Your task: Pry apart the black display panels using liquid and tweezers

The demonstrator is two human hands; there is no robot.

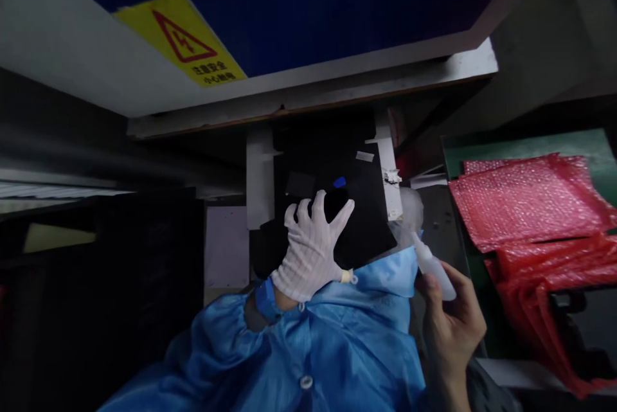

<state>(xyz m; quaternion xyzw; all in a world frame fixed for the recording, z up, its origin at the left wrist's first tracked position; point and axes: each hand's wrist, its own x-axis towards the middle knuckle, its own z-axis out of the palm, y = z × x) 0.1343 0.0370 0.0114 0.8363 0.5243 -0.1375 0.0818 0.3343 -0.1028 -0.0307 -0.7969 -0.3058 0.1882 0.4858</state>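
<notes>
My left hand [311, 254], in a white ribbed glove with a blue strap at the wrist, spreads its fingers over a black sheet-like surface [366, 225]. Something small and yellowish shows at its thumb; I cannot make out what. Just beyond the fingertips are a small blue piece [340, 182] and a dark flat square [299, 184]. Bare and further right, my right hand [453, 322] grips a white squeeze bottle [438, 276]. The bottle is tilted, its narrow nozzle pointing up and left. Whether the left palm presses on the black surface is hidden.
A blue and white cabinet [337, 7] with a yellow warning label [180, 39] overhangs the front. Red bubble-wrap bags [535, 200] lie on a green surface [453, 155] at right. A clear plastic bag [409, 213] hangs beside the bottle. A dark box-like shape [144, 283] stands left.
</notes>
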